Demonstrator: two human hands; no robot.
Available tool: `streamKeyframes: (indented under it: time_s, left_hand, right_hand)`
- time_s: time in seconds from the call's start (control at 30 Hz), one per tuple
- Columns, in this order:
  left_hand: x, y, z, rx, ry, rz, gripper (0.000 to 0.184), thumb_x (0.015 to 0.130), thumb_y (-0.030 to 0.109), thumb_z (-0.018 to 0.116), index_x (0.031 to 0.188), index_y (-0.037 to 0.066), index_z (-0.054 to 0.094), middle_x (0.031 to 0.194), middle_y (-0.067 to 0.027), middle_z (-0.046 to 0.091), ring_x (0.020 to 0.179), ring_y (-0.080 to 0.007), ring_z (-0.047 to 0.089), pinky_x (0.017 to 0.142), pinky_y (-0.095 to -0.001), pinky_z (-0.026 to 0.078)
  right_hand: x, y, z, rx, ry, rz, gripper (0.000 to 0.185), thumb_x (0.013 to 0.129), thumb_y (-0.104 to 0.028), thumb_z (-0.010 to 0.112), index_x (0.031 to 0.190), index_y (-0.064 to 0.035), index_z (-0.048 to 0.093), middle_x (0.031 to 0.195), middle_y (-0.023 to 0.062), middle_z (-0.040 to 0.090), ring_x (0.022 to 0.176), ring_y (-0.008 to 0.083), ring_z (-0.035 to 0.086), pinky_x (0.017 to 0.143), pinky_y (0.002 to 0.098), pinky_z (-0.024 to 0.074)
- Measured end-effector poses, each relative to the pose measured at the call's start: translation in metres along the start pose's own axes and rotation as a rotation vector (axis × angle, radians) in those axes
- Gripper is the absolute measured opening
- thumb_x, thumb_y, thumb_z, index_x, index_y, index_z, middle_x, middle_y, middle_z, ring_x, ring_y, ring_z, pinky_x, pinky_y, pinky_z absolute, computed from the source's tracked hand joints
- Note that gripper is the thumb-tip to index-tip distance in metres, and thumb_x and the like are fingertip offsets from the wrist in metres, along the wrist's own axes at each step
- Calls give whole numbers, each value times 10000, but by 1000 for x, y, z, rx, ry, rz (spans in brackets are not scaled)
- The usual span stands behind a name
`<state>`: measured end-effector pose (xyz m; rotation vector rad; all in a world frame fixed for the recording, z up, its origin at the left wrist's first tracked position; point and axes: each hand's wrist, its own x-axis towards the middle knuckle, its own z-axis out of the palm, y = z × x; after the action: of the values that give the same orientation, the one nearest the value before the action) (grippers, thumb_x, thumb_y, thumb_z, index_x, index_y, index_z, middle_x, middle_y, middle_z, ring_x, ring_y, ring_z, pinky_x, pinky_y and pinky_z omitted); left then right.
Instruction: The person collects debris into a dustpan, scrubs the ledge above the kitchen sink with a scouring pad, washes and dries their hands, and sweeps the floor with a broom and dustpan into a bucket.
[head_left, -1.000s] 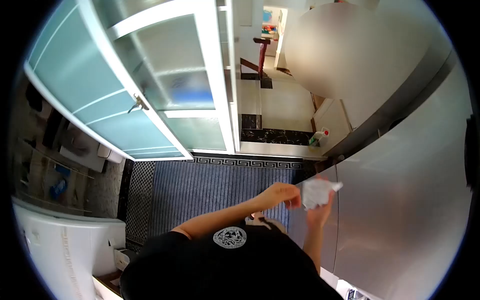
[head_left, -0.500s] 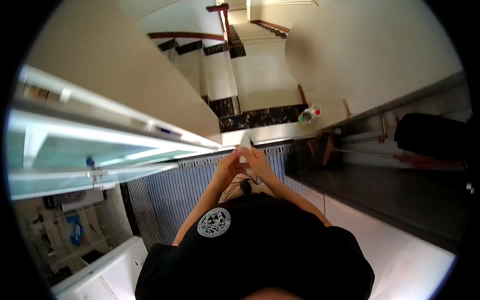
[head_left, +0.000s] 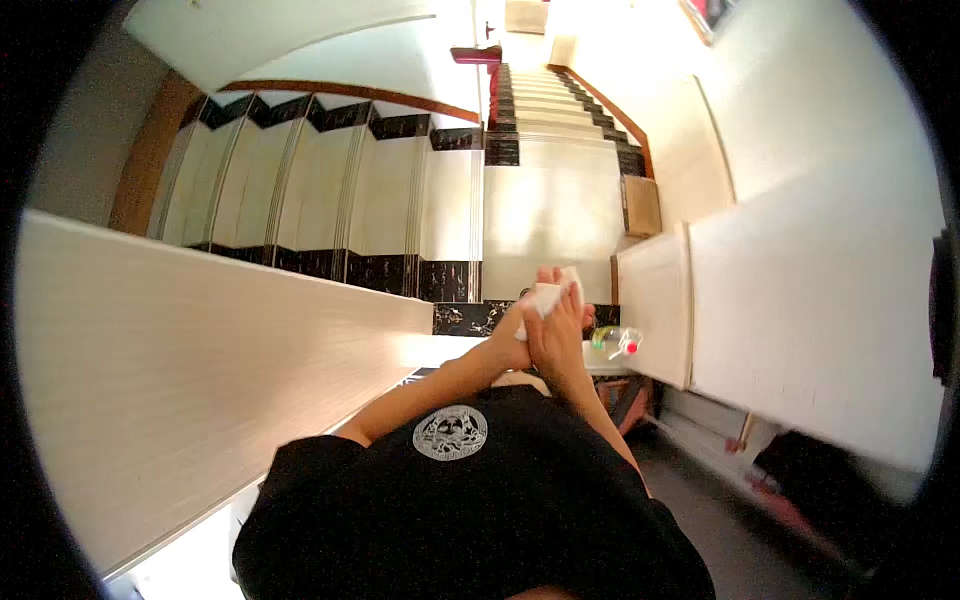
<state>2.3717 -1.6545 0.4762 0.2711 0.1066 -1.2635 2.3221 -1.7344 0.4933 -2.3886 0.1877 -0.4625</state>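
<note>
A crumpled white tissue (head_left: 545, 297) lies between my two hands, in front of my chest and a little right of the middle. My left hand (head_left: 512, 335) is closed around its lower left side. Pressed against it from the right is my right hand (head_left: 562, 335), its fingers pointing up and partly curled over the tissue. Both hands touch each other, and motion blur softens the fingers. Beyond the right hand, a clear plastic bottle with a red cap (head_left: 628, 346) stands on a ledge.
White stairs with black edging (head_left: 350, 190) rise on the left. A pale landing (head_left: 550, 190) lies ahead, with more steps behind it. A wooden panel (head_left: 230, 370) runs close along my left side. White panels (head_left: 820, 280) and a dark bundle (head_left: 825, 480) are on the right.
The view has moved forward towards the stairs, past the glass-fronted side on the left. My hands have shifted right with the tissue, which is now more spread between them.
</note>
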Motion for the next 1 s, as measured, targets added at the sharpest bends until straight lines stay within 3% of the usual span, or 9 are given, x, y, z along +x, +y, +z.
streamKeyframes:
  time_s: [0.1,0.17,0.2,0.33,0.43,0.47,0.63,0.73,1.0]
  left_hand:
    - [23,50,-9,601,45,314,389,929,253,364,1254,40,388,1243,-130,461,1133,-241,463,981,-385,366]
    - [35,85,-28,-250,371,229,322,922,192,368,1193,34,443,1136,-92,527,1046,-238,516,946,-399,392]
    - [44,104,-44,-20,401,360,311,912,198,395,1169,35,460,1107,-83,531,1021,-235,521,942,-400,392]
    - [44,167,-94,-358,-125,534,302,900,236,447,1124,39,493,1059,-81,528,972,-227,528,936,-404,390]
    - [24,230,-61,-83,451,464,349,915,320,437,1171,85,473,1124,-46,510,1008,-190,533,897,-378,409]
    - [19,252,-55,-106,615,450,345,916,303,435,1109,30,519,1024,-93,577,930,-232,552,889,-393,419]
    - [-30,326,-115,-162,926,817,294,882,287,484,1011,43,585,970,-100,628,859,-220,594,799,-367,468]
    - [-57,382,-125,-247,910,1136,269,891,235,450,1009,29,577,950,-122,625,805,-208,597,743,-350,486]
    - [-54,594,-132,-105,810,1070,274,903,245,468,1030,17,551,939,-109,617,823,-198,592,758,-332,482]
  right_hand:
    - [62,33,30,-20,-241,-121,535,906,-358,356,1178,93,450,1221,246,453,1247,402,296,1043,509,152]
    - [109,46,46,-139,-294,-263,542,904,-396,357,1163,65,475,1231,205,463,1248,396,296,1044,521,148]
    - [139,44,47,-164,-312,-307,483,897,-358,402,1171,33,481,1242,192,457,1253,398,285,1041,510,164]
    - [229,45,95,111,-408,-463,339,868,-226,509,1136,-19,509,1096,193,540,1100,392,456,909,448,368]
    - [292,34,137,216,-865,-153,262,849,-153,527,1073,-16,522,910,195,584,849,380,565,693,401,456]
    - [309,32,154,342,-777,-126,217,852,-145,513,1024,-13,533,801,190,586,699,377,571,577,398,444]
    - [416,125,235,80,-615,-406,221,811,-106,490,1006,-25,558,853,202,593,799,378,564,677,443,447]
    - [490,142,233,-30,-709,-232,263,759,-110,465,983,-16,565,871,219,588,834,403,548,721,474,433]
    - [667,115,318,-28,-676,15,261,808,-174,445,941,27,544,886,236,566,822,406,534,720,465,424]
